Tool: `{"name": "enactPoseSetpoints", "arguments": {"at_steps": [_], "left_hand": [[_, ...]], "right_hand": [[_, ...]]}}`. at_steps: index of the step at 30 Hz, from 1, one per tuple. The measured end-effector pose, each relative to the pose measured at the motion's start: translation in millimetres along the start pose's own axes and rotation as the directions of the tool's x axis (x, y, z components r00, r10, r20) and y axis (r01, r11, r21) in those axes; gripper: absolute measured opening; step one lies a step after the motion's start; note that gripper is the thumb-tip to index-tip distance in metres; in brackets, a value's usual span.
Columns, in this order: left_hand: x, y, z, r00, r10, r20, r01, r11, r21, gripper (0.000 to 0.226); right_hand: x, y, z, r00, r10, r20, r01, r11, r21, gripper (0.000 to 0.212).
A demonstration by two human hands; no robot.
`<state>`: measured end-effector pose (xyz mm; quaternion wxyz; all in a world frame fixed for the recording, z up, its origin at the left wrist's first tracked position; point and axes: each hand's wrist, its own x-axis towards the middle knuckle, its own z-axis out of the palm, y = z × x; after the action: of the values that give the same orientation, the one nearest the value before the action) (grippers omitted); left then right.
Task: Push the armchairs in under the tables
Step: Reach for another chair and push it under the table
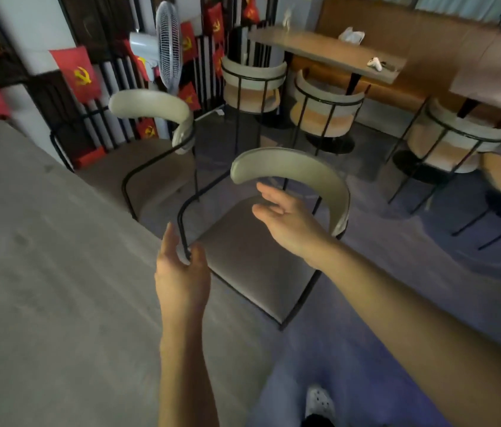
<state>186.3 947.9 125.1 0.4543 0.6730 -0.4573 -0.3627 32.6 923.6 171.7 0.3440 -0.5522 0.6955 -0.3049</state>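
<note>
A grey armchair (252, 260) with a black metal frame and a curved pale backrest stands next to the grey table (43, 272), its seat out from under the tabletop. My left hand (181, 272) is at the frame's front left corner, fingers apart, thumb touching the black tube. Over the seat, just in front of the backrest, my right hand (286, 217) hovers open and holds nothing. A second like armchair (153, 167) stands farther along the same table, partly tucked under it.
A standing fan (167, 47) and a black railing with red flags lie behind the far chair. Several round-backed chairs (323, 109) sit at wooden tables (329, 53) at the back right. Blue-grey floor stretches to the right of the near chair.
</note>
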Motion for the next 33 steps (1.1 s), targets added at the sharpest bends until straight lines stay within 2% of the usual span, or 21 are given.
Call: {"name": "enactPoseSetpoints", "arguments": {"at_steps": [2, 4, 6, 9, 11, 18, 21, 24, 27, 33], "left_hand": [[13, 7, 39, 0.999, -0.022, -0.036, 0.022, 1.0, 0.018, 0.056], [29, 18, 76, 0.995, -0.039, -0.091, 0.041, 0.999, 0.024, 0.056], [46, 32, 113, 0.985, -0.057, -0.164, 0.061, 0.998, 0.018, 0.054], [72, 53, 163, 0.943, -0.112, -0.315, 0.116, 0.993, -0.004, 0.055], [82, 64, 177, 0.935, -0.14, -0.326, 0.14, 0.99, -0.022, 0.057], [139, 94, 252, 0.823, -0.168, -0.542, 0.204, 0.979, 0.006, 0.052], [166, 105, 284, 0.762, -0.216, -0.611, 0.255, 0.967, -0.024, 0.058], [194, 119, 310, 0.689, -0.27, -0.673, 0.297, 0.952, -0.078, 0.06], [214, 130, 329, 0.56, -0.319, -0.764, 0.341, 0.93, -0.139, 0.059], [224, 157, 342, 0.367, -0.343, -0.865, 0.369, 0.907, -0.203, 0.058]], "right_hand": [[41, 7, -27, 0.999, -0.018, 0.048, 0.019, 1.0, -0.022, 0.066], [78, 12, -54, 0.993, -0.043, 0.111, 0.04, 0.999, 0.033, 0.056], [117, 23, -78, 0.983, -0.075, 0.168, 0.062, 0.995, 0.078, 0.051], [178, 39, -107, 0.942, -0.104, 0.32, 0.099, 0.995, 0.034, 0.051], [198, 44, -114, 0.941, -0.131, 0.313, 0.121, 0.991, 0.052, 0.051], [311, 59, -149, 0.858, -0.22, 0.465, 0.21, 0.975, 0.073, 0.05], [363, 60, -152, 0.805, -0.279, 0.523, 0.283, 0.956, 0.075, 0.05], [408, 48, -153, 0.718, -0.337, 0.609, 0.391, 0.919, 0.048, 0.05], [439, 32, -152, 0.572, -0.388, 0.722, 0.484, 0.871, 0.084, 0.05], [478, -3, -128, 0.294, -0.459, 0.838, 0.569, 0.788, 0.233, 0.052]]}}
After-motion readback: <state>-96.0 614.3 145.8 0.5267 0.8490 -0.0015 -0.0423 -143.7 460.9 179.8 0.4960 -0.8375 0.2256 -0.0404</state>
